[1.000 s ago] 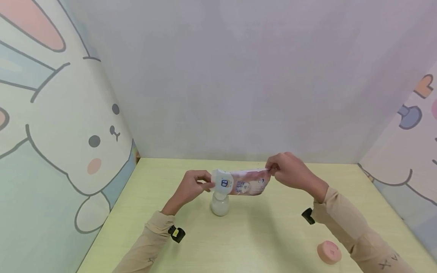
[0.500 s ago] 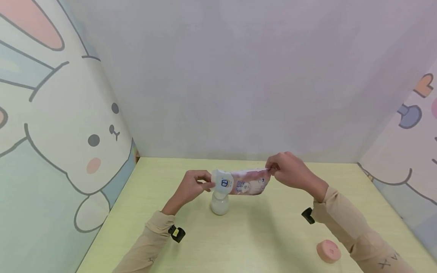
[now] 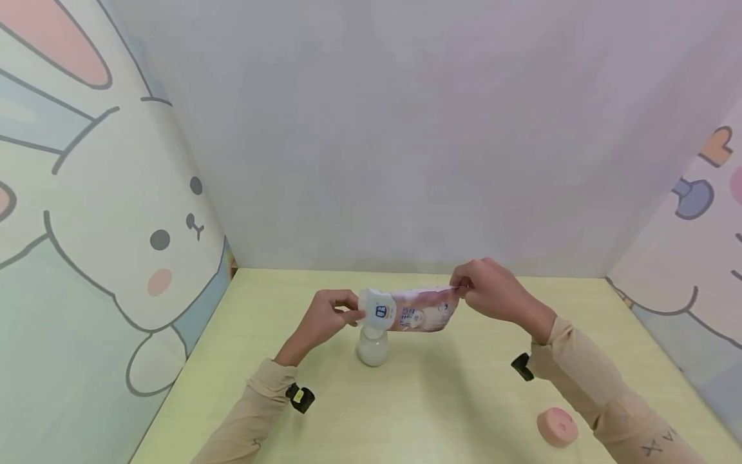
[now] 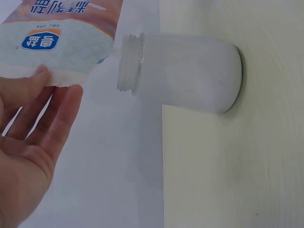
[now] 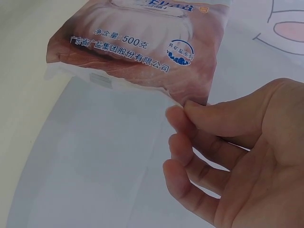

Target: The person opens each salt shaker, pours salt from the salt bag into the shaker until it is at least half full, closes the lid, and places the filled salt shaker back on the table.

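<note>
A pink and white salt bag [image 3: 420,310], printed with 500 grams, is held sideways in the air between both hands. My left hand [image 3: 324,317] pinches its top edge between thumb and fingers. The right hand [image 3: 501,293] pinches a bottom corner, slightly higher than the other end. Below the bag's left end a glass jar [image 3: 373,348] stands upright on the table, without a lid. White salt [image 4: 190,73] fills much of the jar in the left wrist view. There, a torn corner of the bag lies close to the jar's mouth, with a faint white stream between them.
A round pink lid [image 3: 558,426] lies on the pale yellow table [image 3: 406,412] at the front right, by the right sleeve. A grey wall [image 3: 406,142] closes off the back. Cartoon-printed panels [image 3: 104,225] stand at both sides.
Both hands and the bag stay almost where they were. The jar and the lid have not moved.
</note>
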`<act>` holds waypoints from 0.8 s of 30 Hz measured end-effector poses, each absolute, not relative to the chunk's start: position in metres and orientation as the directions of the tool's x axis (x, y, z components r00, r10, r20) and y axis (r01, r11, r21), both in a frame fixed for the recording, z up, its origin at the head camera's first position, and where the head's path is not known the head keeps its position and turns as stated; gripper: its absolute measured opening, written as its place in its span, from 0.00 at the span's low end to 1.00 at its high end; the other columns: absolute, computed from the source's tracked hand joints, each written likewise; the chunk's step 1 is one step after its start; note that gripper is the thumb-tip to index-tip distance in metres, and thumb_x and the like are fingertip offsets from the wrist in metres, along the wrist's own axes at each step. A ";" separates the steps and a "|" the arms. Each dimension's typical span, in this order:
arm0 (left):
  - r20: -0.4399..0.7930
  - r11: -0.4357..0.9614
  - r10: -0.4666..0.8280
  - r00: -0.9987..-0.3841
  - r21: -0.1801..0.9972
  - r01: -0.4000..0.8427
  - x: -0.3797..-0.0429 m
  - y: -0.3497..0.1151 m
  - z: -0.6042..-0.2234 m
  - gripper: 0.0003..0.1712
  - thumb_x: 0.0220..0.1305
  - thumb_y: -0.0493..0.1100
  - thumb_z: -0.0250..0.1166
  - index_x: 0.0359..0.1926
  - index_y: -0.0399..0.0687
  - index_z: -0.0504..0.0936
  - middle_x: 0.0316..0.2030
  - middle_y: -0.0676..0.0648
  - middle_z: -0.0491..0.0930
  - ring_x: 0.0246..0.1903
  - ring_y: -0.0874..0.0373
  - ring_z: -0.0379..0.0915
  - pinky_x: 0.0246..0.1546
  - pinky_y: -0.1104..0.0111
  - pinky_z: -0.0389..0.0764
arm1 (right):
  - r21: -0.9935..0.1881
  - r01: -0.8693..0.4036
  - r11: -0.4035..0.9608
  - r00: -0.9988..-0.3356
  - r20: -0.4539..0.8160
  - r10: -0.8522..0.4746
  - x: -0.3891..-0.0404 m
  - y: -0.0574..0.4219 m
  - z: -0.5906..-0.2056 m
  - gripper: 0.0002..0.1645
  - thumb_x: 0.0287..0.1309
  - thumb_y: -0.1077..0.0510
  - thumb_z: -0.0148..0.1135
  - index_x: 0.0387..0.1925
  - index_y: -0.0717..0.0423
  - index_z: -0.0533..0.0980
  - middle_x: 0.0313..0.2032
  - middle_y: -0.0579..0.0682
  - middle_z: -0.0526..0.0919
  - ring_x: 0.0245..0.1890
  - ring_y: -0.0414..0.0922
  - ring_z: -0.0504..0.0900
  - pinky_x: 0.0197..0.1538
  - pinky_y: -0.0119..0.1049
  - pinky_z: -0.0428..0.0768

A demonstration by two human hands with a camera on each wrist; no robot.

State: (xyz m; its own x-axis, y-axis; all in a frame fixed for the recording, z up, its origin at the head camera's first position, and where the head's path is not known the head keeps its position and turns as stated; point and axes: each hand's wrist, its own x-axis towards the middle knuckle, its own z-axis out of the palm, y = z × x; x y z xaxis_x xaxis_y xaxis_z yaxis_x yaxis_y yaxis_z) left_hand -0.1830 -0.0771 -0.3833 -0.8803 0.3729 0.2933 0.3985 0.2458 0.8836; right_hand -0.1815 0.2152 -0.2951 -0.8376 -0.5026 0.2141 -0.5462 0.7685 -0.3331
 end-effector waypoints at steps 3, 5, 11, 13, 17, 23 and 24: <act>0.293 0.244 0.374 -0.880 0.884 0.398 -0.183 -0.077 -0.384 0.02 0.51 0.31 0.63 0.29 0.39 0.80 0.29 0.43 0.79 0.30 0.51 0.76 0.26 0.63 0.80 | -0.333 -0.547 0.768 -0.837 0.217 -0.502 -0.182 0.216 -0.296 0.15 0.45 0.72 0.49 0.24 0.55 0.80 0.23 0.44 0.79 0.21 0.36 0.72 0.26 0.31 0.74; 0.292 0.244 0.376 -0.879 0.884 0.398 -0.183 -0.077 -0.383 0.02 0.51 0.31 0.63 0.29 0.39 0.80 0.29 0.43 0.79 0.30 0.52 0.76 0.26 0.62 0.80 | -0.335 -0.546 0.768 -0.838 0.217 -0.501 -0.182 0.217 -0.296 0.15 0.45 0.72 0.49 0.24 0.54 0.80 0.23 0.44 0.79 0.21 0.36 0.73 0.26 0.31 0.74; 0.299 0.240 0.375 -0.877 0.883 0.404 -0.183 -0.078 -0.383 0.03 0.51 0.31 0.63 0.29 0.39 0.81 0.29 0.43 0.79 0.30 0.52 0.76 0.26 0.64 0.80 | -0.336 -0.549 0.766 -0.836 0.217 -0.504 -0.183 0.217 -0.296 0.16 0.45 0.72 0.49 0.24 0.54 0.80 0.23 0.44 0.79 0.21 0.36 0.73 0.26 0.31 0.74; 0.299 0.240 0.374 -0.878 0.883 0.403 -0.183 -0.078 -0.382 0.03 0.51 0.31 0.63 0.29 0.39 0.81 0.30 0.43 0.79 0.30 0.52 0.76 0.26 0.64 0.80 | -0.332 -0.551 0.766 -0.835 0.220 -0.505 -0.182 0.216 -0.295 0.16 0.45 0.72 0.49 0.24 0.54 0.80 0.23 0.44 0.79 0.21 0.36 0.73 0.26 0.31 0.74; 0.299 0.240 0.375 -0.878 0.883 0.404 -0.183 -0.077 -0.382 0.03 0.51 0.31 0.63 0.29 0.38 0.81 0.29 0.43 0.79 0.30 0.52 0.76 0.26 0.64 0.80 | -0.329 -0.549 0.769 -0.836 0.222 -0.502 -0.182 0.216 -0.294 0.15 0.45 0.72 0.49 0.24 0.55 0.80 0.23 0.44 0.79 0.21 0.36 0.72 0.25 0.31 0.74; 0.302 0.243 0.374 -0.877 0.881 0.407 -0.184 -0.077 -0.382 0.02 0.51 0.31 0.63 0.29 0.39 0.80 0.29 0.44 0.78 0.30 0.53 0.76 0.26 0.64 0.80 | -0.327 -0.543 0.773 -0.839 0.220 -0.497 -0.182 0.217 -0.294 0.15 0.45 0.72 0.49 0.23 0.54 0.80 0.23 0.43 0.79 0.20 0.37 0.72 0.25 0.30 0.73; 0.302 0.243 0.374 -0.877 0.881 0.407 -0.184 -0.077 -0.381 0.02 0.51 0.31 0.63 0.29 0.39 0.80 0.29 0.44 0.78 0.30 0.53 0.76 0.26 0.63 0.80 | -0.326 -0.544 0.773 -0.839 0.221 -0.497 -0.182 0.217 -0.293 0.15 0.45 0.72 0.49 0.23 0.54 0.80 0.23 0.43 0.79 0.20 0.37 0.71 0.25 0.30 0.73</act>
